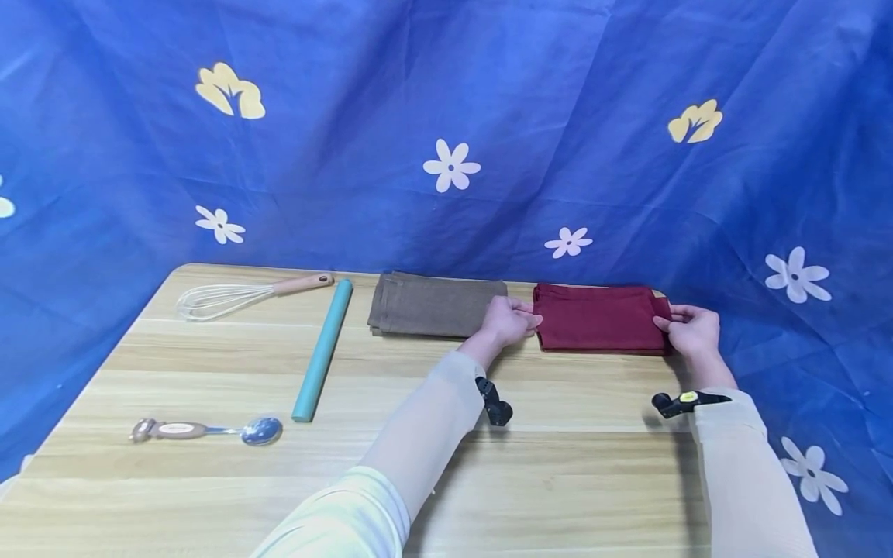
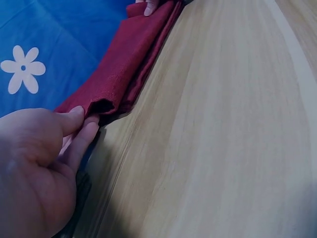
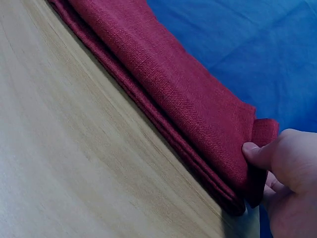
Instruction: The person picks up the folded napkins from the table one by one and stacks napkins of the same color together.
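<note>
A dark red folded cloth lies near the back right of the wooden table, its layers stacked into a rectangle. Its left end is pinched between the thumb and fingers of my left hand. My right hand grips the opposite end, thumb on top and fingers beneath, as the right wrist view shows. There, a narrow flap of the red cloth sticks out by the thumb. A grey-brown folded cloth lies just left of the red one, partly hidden behind my left hand.
Left of the cloths lies a teal rod. A whisk rests at the back left, and a spoon with a brown-grey handle lies nearer the front. Blue flowered fabric hangs behind the table and along its right side.
</note>
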Motion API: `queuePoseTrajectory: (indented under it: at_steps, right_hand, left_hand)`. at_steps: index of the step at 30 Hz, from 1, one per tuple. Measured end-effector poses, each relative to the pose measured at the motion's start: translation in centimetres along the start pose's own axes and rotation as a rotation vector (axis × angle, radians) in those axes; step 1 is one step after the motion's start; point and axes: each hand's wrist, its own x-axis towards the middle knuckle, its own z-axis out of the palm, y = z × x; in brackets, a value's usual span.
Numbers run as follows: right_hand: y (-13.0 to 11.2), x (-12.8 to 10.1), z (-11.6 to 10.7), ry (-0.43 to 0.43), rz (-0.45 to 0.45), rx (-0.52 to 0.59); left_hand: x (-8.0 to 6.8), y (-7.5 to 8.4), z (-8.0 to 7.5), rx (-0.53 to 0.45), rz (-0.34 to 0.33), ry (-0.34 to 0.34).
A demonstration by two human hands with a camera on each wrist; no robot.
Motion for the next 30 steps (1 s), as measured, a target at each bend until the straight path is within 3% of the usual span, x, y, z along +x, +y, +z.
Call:
queuePoseTrajectory:
  at_steps: [7,14,18,23,30]
  right_hand:
    - [0.1,0.1,0.4,-0.058,0.025,-0.071]
    - [-0.1,-0.4,-0.1,-0.071,0.015,-0.006]
    - [0.0,-0.5,-1.1,-0.104,0.019,0.051]
    - [0.5,-0.5,-2.0,-0.153,0.007,-0.007]
    - [1.2,-0.8,-1.7,-0.169,0.055,0.021]
  left_hand:
    - [0.0,-0.1,-0.5,0.065,0.011,0.034]
    - [0.0,-0.3,-0.7,0.221,0.053,0.03]
    - [0.0,-0.2,-0.6,0.177,0.063,0.006]
    - [-0.1,-0.1,-0.4,0.091,0.043,-0.001]
    - [0.0,-0.3,-0.3,0.173,0.039,0.025]
